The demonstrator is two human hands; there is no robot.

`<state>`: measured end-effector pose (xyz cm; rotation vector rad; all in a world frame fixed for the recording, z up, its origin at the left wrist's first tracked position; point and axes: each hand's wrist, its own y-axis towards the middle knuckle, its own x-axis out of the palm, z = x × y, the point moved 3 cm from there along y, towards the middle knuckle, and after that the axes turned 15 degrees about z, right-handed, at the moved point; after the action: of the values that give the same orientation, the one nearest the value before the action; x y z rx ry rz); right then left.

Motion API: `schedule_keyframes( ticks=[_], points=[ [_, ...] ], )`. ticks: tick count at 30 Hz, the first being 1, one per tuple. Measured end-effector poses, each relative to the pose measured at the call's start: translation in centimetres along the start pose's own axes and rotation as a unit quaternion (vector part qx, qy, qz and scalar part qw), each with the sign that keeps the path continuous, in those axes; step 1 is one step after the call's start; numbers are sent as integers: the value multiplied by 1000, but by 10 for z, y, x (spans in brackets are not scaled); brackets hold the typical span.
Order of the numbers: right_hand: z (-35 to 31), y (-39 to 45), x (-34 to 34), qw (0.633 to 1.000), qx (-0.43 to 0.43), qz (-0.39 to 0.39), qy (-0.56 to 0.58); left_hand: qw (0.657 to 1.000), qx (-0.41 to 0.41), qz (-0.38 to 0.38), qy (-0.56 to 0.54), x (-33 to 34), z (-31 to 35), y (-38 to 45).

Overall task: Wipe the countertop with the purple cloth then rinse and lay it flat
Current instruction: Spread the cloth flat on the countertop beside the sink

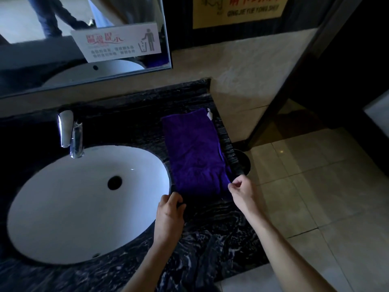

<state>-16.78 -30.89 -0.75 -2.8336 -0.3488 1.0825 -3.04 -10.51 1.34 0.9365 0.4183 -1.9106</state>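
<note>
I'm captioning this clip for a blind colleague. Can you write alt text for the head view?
Both hands, left and right, pinch the near corners of a purple cloth lying flat on a dark marble countertop, right of a white sink with a chrome faucet.

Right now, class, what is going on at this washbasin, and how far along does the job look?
A person stands at a dark marble countertop beside a white sink. The purple cloth lies spread out on the counter to the right of the sink, under the mirror wall. The left hand pinches its near left corner and the right hand pinches its near right corner, as if straightening it flat. The faucet shows no running water.
</note>
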Motion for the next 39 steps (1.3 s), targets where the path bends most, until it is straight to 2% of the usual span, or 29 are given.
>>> schedule_keyframes(
  ticks=[3, 7, 11, 15, 20, 22, 25, 27, 28, 30, 34, 36, 39],
  points=[
    [-11, -7, -6, 997, -1, 30, 68, 992, -99, 0, -73, -3, -1, -4],
    [-10, -12, -12, 998, 28, 45, 31, 972, -190, 7, -136, -4, 1, -2],
    [-13, -9, -15, 999, 13, 46, 10, 961, -210, -9, -180, -4, -2, -4],
    [-8, -10, -12, 997, 65, 20, 27, 957, -218, -18, -191, -3, -9, -5],
    [-19, -16, -16, 989, 71, 55, 113, 955, -216, -27, -202, -4, -8, -5],
    [-21, -19, -17, 983, 103, 31, 149, 957, -209, -28, -197, -5, -8, -5],
    [-24, -20, -17, 953, 142, -54, 261, 961, -199, -32, -187, -4, -8, -4],
    [-25, -16, -21, 938, 129, -27, 320, 964, -192, -32, -183, -4, -8, -4],
    [-24, -15, -23, 938, 130, -2, 320, 964, -190, -33, -181, -5, -8, -3],
    [-20, -15, -25, 959, 123, 32, 252, 967, -184, -33, -175, -5, -7, -4],
    [-10, -13, -14, 994, 74, -7, 75, 969, -183, -33, -165, -4, -5, -4],
    [-6, -12, -10, 997, 54, -12, 49, 969, -188, -36, -159, -4, -5, -4],
    [-20, -17, -18, 994, -10, 19, 103, 969, -188, -37, -158, -4, -6, -4]
  ],
)
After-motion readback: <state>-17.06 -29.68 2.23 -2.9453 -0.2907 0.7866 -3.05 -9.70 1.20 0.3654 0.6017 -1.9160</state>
